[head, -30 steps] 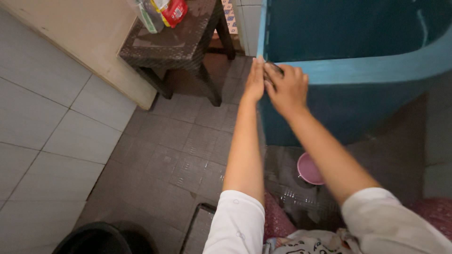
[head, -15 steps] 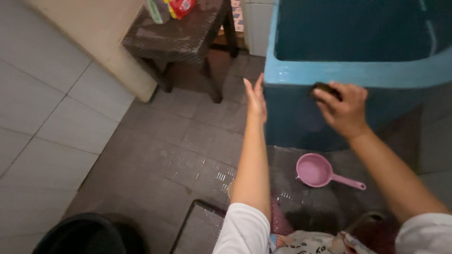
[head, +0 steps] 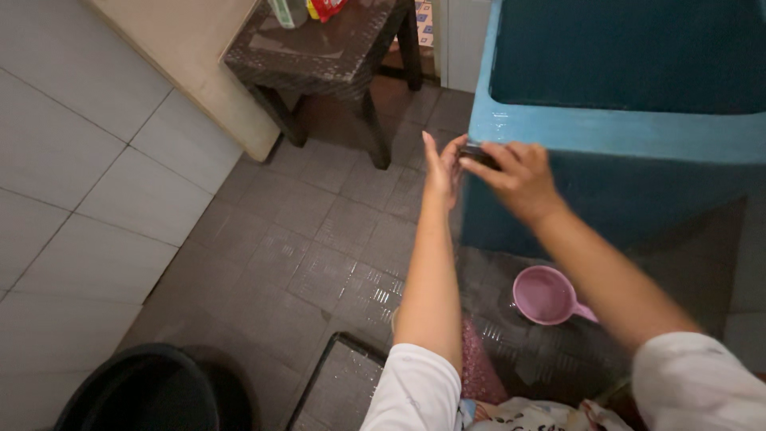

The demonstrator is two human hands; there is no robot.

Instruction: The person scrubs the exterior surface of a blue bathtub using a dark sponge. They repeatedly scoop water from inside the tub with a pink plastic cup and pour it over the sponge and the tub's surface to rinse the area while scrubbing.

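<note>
Scrubber [head: 479,153], small and dark, sits under our right hand [head: 517,179], which grips it against the near corner of the blue tub [head: 606,128]. Our left hand [head: 440,169] stands open beside that corner. Below the tub, a pink dipper [head: 547,294] lies on the wet floor [head: 319,255].

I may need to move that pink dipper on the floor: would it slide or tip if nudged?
The pink dipper probably slides easily, since the floor tiles look wet. It looks like thin, light plastic. Sitting upright on its base, it seems unlikely to tip.
</note>
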